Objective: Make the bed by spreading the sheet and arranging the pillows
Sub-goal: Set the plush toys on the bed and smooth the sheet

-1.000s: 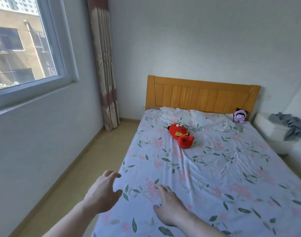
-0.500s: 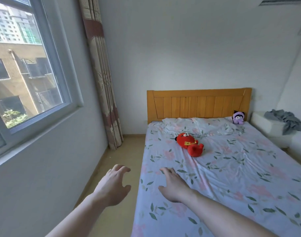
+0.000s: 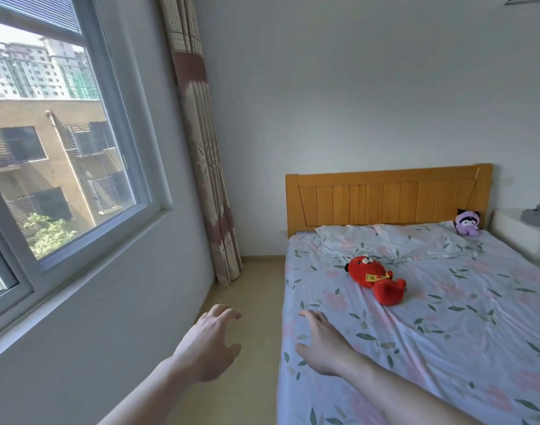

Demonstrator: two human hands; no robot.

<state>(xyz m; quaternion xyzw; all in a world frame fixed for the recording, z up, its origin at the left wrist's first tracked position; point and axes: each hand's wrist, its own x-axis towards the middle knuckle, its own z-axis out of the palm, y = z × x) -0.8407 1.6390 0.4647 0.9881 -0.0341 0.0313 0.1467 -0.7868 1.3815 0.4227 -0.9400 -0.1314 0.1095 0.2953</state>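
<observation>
A floral sheet point(image 3: 446, 342) covers the bed, with wrinkles across its middle. Two flat pillows in matching floral cases, the left pillow point(image 3: 348, 237) and the right pillow point(image 3: 425, 240), lie side by side against the wooden headboard point(image 3: 385, 197). My right hand point(image 3: 321, 345) stretches over the sheet near the bed's left edge, fingers straight, holding nothing. My left hand point(image 3: 210, 345) hovers over the floor beside the bed, fingers spread and loosely bent, empty.
A red plush toy point(image 3: 376, 279) lies on the sheet below the pillows. A purple plush toy point(image 3: 466, 223) sits in the bed's far right corner. A narrow strip of floor point(image 3: 250, 289) runs between bed and window wall, ending at a curtain point(image 3: 207, 167). A white nightstand point(image 3: 520, 231) with grey cloth stands right.
The view has shifted left and forward alongside the bed. Both hands stay empty and outstretched; my left hand is now over the floor rather than the sheet's corner.
</observation>
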